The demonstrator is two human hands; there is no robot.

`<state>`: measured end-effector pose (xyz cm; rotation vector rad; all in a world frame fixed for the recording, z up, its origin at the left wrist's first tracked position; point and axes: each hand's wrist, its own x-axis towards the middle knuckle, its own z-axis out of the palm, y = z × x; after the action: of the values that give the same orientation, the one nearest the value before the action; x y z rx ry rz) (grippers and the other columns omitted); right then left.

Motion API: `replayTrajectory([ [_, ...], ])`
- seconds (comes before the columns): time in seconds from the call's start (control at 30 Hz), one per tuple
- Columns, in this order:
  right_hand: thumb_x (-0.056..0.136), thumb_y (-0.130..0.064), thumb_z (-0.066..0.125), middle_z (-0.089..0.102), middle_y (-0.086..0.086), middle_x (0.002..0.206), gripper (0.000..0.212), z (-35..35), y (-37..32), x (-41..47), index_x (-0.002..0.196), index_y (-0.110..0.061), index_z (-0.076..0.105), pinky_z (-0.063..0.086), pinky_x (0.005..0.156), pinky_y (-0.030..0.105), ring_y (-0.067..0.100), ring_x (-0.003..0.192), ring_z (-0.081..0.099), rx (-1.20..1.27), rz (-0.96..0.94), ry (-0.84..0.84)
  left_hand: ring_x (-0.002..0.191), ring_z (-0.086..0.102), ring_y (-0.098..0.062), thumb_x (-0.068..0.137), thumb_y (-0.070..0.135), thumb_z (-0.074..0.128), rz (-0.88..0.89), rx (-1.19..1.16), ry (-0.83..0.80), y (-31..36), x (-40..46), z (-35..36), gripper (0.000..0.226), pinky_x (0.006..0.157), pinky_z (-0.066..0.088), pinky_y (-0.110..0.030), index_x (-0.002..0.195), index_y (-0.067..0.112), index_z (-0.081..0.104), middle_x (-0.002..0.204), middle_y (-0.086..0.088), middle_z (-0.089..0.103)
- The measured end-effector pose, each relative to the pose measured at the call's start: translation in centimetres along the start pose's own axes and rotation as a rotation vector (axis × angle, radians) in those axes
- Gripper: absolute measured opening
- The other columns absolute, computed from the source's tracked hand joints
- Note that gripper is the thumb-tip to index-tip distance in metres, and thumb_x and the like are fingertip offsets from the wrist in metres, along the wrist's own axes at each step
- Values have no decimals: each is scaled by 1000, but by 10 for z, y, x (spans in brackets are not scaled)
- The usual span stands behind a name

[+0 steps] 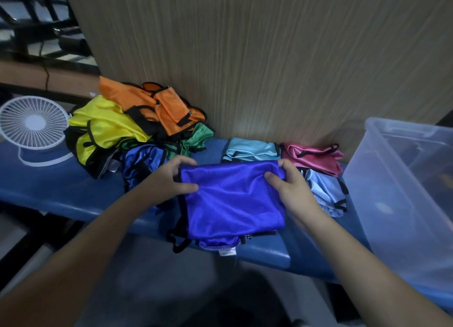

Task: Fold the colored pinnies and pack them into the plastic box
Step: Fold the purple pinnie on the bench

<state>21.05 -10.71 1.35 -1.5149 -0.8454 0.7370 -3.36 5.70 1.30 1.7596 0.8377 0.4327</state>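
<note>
A royal blue pinny [232, 199] with black trim hangs folded over the front of the blue bench [49, 187]. My left hand [174, 179] pinches its upper left corner and my right hand [286, 187] grips its upper right corner. To the left lies a heap of unfolded pinnies: orange [159, 103], yellow [105, 128], green [198, 136] and another blue one [142, 165]. Behind and right of my hands lie folded pinnies: turquoise [252, 150], pink [313, 157] and light blue [323, 189]. The clear plastic box [402, 192] stands at the right end.
A small white desk fan [31, 123] stands on the bench's left end. A wood-grain wall panel [269, 57] rises right behind the bench. Below the bench's front edge is grey floor [159, 277].
</note>
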Motion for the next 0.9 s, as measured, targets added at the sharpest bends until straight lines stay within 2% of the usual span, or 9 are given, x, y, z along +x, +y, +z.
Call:
replayTrajectory([
  [0.13, 99, -12, 60, 66, 4, 88, 5, 6, -6, 8, 97, -16, 57, 53, 75, 38, 18, 81, 65, -111, -57, -156, 117, 55, 5, 79, 33, 84, 56, 298, -73, 0, 3, 0, 55, 102, 45, -23, 128, 36, 58, 130, 16, 56],
  [0.27, 99, -12, 61, 65, 10, 88, 5, 14, -12, 11, 100, -14, 57, 52, 80, 45, 17, 82, 61, -176, -126, -239, 128, 49, 2, 81, 43, 74, 271, 292, -100, 18, 18, 29, 64, 109, 37, -20, 139, 27, 55, 138, 13, 54],
  [0.37, 96, -14, 64, 65, 19, 94, 11, 16, -17, 10, 103, -15, 56, 52, 83, 55, 22, 82, 61, -229, -170, -282, 119, 58, 1, 84, 34, 77, 296, 293, -142, 34, 33, 52, 57, 102, 44, -21, 136, 25, 57, 129, 11, 64],
  [0.47, 93, -18, 69, 67, 16, 95, 18, 11, -16, 6, 105, -20, 55, 53, 84, 58, 28, 83, 66, -235, -144, -249, 99, 63, 3, 86, 31, 78, 331, 361, -147, 48, 42, 62, 37, 85, 45, -16, 119, 24, 66, 107, 13, 70],
  [0.57, 86, -26, 73, 67, 16, 99, 28, 3, -9, 4, 107, -25, 54, 52, 87, 60, 34, 87, 67, -254, -67, -221, 91, 67, 0, 86, 34, 78, 294, 292, -230, 54, 44, 66, 27, 82, 51, -17, 109, 22, 70, 98, 10, 73],
  [0.7, 86, -11, 76, 72, 6, 112, 37, -8, -3, -5, 118, -18, 58, 56, 95, 46, 22, 103, 70, -131, 162, -360, 80, 67, -11, 88, 30, 75, 332, 251, -135, 48, 51, 64, 16, 77, 52, -31, 92, 15, 71, 82, 2, 71],
  [0.77, 87, -10, 75, 75, 4, 107, 30, -10, -1, -12, 115, -13, 66, 56, 83, 37, 18, 92, 70, -219, 224, -456, 82, 69, -12, 88, 28, 74, 322, 180, -83, 46, 54, 59, 14, 78, 53, -34, 93, 16, 72, 84, 2, 71],
  [0.83, 88, -10, 74, 75, 8, 97, 18, -13, 0, -13, 105, -4, 71, 54, 74, 39, 19, 80, 67, -243, 243, -417, 85, 70, -9, 91, 19, 73, 305, 135, -81, 47, 55, 56, 3, 77, 54, -27, 94, 20, 72, 86, 5, 72],
  [0.9, 88, -8, 71, 75, 15, 102, 18, -16, -2, -10, 104, 0, 72, 55, 79, 44, 26, 84, 68, -156, 254, -316, 85, 70, -6, 92, 13, 70, 288, 91, -81, 51, 54, 55, 10, 76, 53, -23, 91, 23, 70, 85, 10, 73],
])
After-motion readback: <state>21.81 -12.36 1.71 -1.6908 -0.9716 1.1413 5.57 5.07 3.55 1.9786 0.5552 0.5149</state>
